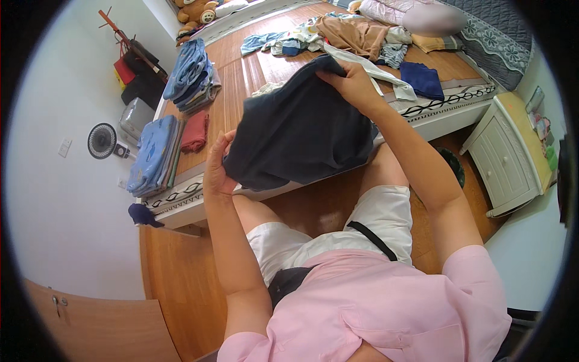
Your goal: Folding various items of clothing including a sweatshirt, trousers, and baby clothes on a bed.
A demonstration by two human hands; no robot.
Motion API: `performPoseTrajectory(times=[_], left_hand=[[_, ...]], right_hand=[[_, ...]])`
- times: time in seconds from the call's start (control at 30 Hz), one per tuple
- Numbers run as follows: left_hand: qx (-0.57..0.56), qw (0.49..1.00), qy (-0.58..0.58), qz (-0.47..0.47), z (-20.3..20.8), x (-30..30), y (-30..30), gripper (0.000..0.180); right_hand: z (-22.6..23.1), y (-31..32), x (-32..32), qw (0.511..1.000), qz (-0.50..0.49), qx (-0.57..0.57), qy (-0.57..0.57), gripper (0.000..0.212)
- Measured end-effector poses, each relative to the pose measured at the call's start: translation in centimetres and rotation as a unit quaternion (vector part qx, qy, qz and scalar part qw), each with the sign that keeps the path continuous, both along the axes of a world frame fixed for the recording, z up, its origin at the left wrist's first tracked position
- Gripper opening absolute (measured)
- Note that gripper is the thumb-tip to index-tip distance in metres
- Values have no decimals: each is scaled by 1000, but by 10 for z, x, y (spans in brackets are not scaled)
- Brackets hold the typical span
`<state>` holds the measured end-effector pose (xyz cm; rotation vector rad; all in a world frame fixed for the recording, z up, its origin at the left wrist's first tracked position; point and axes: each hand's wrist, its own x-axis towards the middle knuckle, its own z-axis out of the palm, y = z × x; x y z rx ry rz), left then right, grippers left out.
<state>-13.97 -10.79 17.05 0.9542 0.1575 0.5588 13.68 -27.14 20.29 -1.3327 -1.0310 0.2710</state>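
Observation:
A dark charcoal-navy garment point(301, 130) is stretched out in front of me, above my knees and the near edge of the bed. Its exact kind does not show. My left hand point(218, 169) grips its lower left edge, with part of the fingers behind the cloth. Higher up, my right hand point(351, 87) is closed on the upper right corner. The cloth slants between the hands and sags in soft folds. Just beyond my right hand lie a white garment point(377, 73) and a folded navy cloth point(422, 80).
On the bed's left side stand folded jeans point(186, 69), a light blue folded stack point(151, 151) and a folded red cloth point(195, 133). Loose clothes, including a brown garment point(353, 36), lie at the far side. A cream nightstand point(505, 160) is at right, a small fan point(102, 140) at left.

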Motion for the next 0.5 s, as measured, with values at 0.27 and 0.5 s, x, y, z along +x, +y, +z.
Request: performPoseTrajectory(times=[0.27, 0.5], left_hand=[[221, 970, 61, 83, 4, -2, -8, 50], [602, 718, 318, 146, 4, -4, -39, 25]], right_hand=[[-4, -3, 3, 996, 35, 78, 3, 15], [-1, -14, 6, 995, 19, 83, 46, 17]])
